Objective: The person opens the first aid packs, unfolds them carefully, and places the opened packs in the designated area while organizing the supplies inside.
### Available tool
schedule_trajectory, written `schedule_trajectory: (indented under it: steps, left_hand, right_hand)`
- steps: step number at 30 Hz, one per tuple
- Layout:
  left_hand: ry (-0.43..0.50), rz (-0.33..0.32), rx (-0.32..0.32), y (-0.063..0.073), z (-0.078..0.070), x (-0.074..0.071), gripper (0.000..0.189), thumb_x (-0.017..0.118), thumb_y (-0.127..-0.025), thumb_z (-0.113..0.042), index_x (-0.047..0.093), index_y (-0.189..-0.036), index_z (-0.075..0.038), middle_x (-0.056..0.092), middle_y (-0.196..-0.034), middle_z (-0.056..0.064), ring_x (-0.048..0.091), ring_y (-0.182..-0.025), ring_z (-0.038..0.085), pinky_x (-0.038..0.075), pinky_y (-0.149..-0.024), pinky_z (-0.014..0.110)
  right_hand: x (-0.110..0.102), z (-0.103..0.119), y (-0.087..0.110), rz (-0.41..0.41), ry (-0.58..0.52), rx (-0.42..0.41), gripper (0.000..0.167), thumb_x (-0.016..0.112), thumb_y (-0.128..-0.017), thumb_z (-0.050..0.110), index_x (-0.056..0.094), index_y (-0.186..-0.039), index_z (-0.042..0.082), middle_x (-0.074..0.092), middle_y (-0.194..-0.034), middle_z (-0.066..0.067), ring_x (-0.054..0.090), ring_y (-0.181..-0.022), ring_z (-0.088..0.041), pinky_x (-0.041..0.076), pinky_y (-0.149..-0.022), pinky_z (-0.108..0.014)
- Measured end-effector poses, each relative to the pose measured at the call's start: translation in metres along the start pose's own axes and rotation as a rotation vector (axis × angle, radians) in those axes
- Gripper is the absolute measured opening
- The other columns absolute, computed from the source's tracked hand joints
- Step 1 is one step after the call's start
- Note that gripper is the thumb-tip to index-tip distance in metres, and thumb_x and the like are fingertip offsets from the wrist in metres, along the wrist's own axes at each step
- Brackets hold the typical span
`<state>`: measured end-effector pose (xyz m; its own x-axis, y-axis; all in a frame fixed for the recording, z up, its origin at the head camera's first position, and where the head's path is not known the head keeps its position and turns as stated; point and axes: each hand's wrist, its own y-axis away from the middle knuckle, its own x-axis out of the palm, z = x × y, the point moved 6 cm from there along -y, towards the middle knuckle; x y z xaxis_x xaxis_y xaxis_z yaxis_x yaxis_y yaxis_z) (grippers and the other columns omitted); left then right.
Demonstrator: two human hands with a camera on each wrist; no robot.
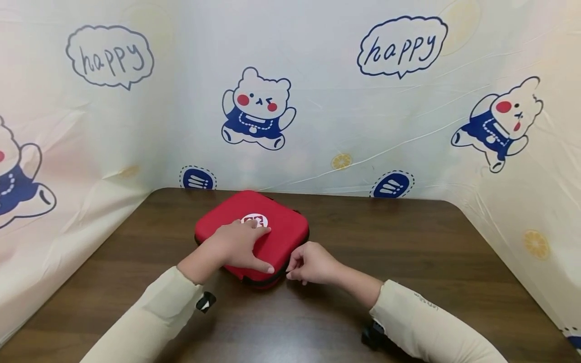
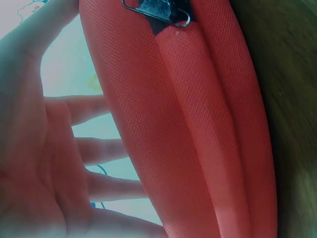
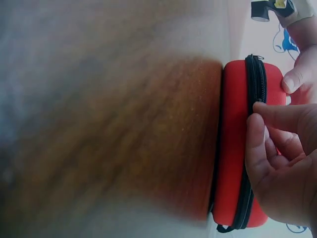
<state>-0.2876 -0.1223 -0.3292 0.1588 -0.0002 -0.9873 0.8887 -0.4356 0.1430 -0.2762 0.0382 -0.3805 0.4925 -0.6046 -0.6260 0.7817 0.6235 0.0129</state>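
Under your spread left hand [image 1: 238,244], the red zippered case [image 1: 283,227] lies flat on the brown wooden table [image 1: 386,242], lid up, its round white emblem [image 1: 260,219] partly covered by your fingers. That hand clasps nothing: its fingers are extended over the lid, with the thumb reaching down to the lid's near edge. On the case's near right side, your right hand [image 1: 315,264] has thumb and forefinger together in a pinch at the black zipper [image 3: 257,82]; your fingertips hide whether you have a pull or only the tape.

Watch the steadying hand first. In the left wrist view your palm stands off the case, so its hold is probably light, and a hard tug along the seam could swing or slide the case across the table. If your pinch has only a small bite, the fingertips may slip off under load. The seam bends around the case's rounded corners, so pulling straight there, rather than following the curve, could jam the teeth. At the case's near corner sits a metal pull [image 2: 163,10]; it could catch a finger or the fabric. Your left thumb lies just above the seam, and pressing down too firmly there might bow the lid's edge and make the zipper bind.
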Motion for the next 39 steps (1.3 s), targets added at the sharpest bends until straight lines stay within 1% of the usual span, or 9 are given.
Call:
schedule_trajectory:
  steps: [6, 10, 14, 17, 22, 27, 30, 33, 39]
  left_hand:
    - [0.004, 0.012, -0.003, 0.001, 0.0, 0.001, 0.093, 0.081, -0.064, -0.06, 0.05, -0.144, -0.023, 0.049, -0.141, 0.012, 0.045, -0.126, 0.038, 0.055, -0.081, 0.053]
    - [0.026, 0.041, 0.011, 0.003, 0.003, 0.002, 0.093, 0.082, -0.063, -0.059, 0.05, -0.144, -0.026, 0.049, -0.142, 0.009, 0.043, -0.129, 0.036, 0.053, -0.084, 0.054]
    - [0.083, 0.067, 0.097, 0.004, 0.007, 0.002, 0.091, 0.083, -0.063, -0.054, 0.051, -0.142, -0.023, 0.049, -0.141, 0.008, 0.04, -0.132, 0.034, 0.049, -0.091, 0.055]
    - [0.141, 0.091, 0.167, 0.005, 0.01, 0.002, 0.089, 0.085, -0.063, -0.046, 0.052, -0.141, -0.02, 0.049, -0.14, 0.008, 0.037, -0.133, 0.036, 0.048, -0.094, 0.054]
    - [0.19, 0.12, 0.218, 0.001, 0.011, 0.002, 0.091, 0.089, -0.06, -0.039, 0.051, -0.14, -0.019, 0.048, -0.141, 0.008, 0.035, -0.135, 0.036, 0.048, -0.095, 0.055]
    - [0.191, 0.118, 0.249, 0.001, 0.012, 0.001, 0.09, 0.088, -0.059, -0.04, 0.051, -0.139, -0.019, 0.048, -0.141, 0.007, 0.036, -0.134, 0.035, 0.047, -0.096, 0.054]
    - [0.206, 0.129, 0.25, 0.001, 0.013, 0.001, 0.09, 0.088, -0.06, -0.038, 0.05, -0.14, -0.02, 0.046, -0.142, 0.006, 0.034, -0.135, 0.033, 0.046, -0.098, 0.054]
    - [0.231, 0.154, 0.23, 0.003, 0.018, 0.0, 0.089, 0.089, -0.06, -0.031, 0.05, -0.14, -0.021, 0.045, -0.143, 0.004, 0.035, -0.134, 0.03, 0.048, -0.096, 0.051]
    - [0.237, 0.17, 0.151, 0.009, 0.033, -0.008, 0.091, 0.089, -0.058, -0.006, 0.054, -0.14, -0.022, 0.045, -0.144, 0.006, 0.038, -0.13, 0.032, 0.056, -0.082, 0.043]
  right_hand:
    - [-0.009, -0.007, 0.002, -0.033, 0.031, 0.001, 0.014, 0.075, -0.083, 0.002, 0.07, -0.071, 0.01, 0.065, -0.063, -0.002, 0.058, -0.048, -0.014, 0.054, -0.05, -0.029]
    - [-0.023, -0.019, 0.002, -0.077, 0.038, 0.037, 0.013, 0.076, -0.082, 0.002, 0.07, -0.072, 0.008, 0.066, -0.065, -0.003, 0.06, -0.049, -0.017, 0.054, -0.051, -0.029]
    - [-0.049, -0.041, 0.001, -0.153, 0.049, 0.109, 0.012, 0.076, -0.081, 0.003, 0.07, -0.072, 0.007, 0.067, -0.067, 0.0, 0.061, -0.05, -0.017, 0.054, -0.052, -0.03]
    - [-0.064, -0.055, 0.001, -0.182, 0.035, 0.157, 0.01, 0.076, -0.082, 0.003, 0.071, -0.074, 0.006, 0.067, -0.07, -0.001, 0.061, -0.052, -0.017, 0.056, -0.055, -0.033]
    - [-0.077, -0.063, -0.006, -0.206, 0.073, 0.185, 0.008, 0.076, -0.082, 0.004, 0.072, -0.075, 0.004, 0.066, -0.069, -0.001, 0.062, -0.053, -0.016, 0.056, -0.055, -0.031]
    - [-0.081, -0.063, -0.023, -0.242, 0.132, 0.165, 0.009, 0.075, -0.082, 0.004, 0.072, -0.074, 0.003, 0.068, -0.067, -0.006, 0.062, -0.052, -0.016, 0.053, -0.054, -0.027]
    - [-0.082, -0.064, -0.028, -0.247, 0.139, 0.163, 0.009, 0.075, -0.082, 0.005, 0.072, -0.074, 0.004, 0.068, -0.068, -0.007, 0.062, -0.051, -0.016, 0.052, -0.053, -0.026]
    - [-0.079, -0.063, -0.028, -0.223, 0.121, 0.169, 0.008, 0.076, -0.082, 0.004, 0.072, -0.074, 0.004, 0.068, -0.067, -0.006, 0.062, -0.05, -0.015, 0.053, -0.053, -0.026]
    - [-0.063, -0.048, -0.019, -0.159, 0.043, 0.157, 0.007, 0.075, -0.082, 0.003, 0.073, -0.076, 0.003, 0.069, -0.07, -0.008, 0.063, -0.052, -0.016, 0.057, -0.056, -0.033]
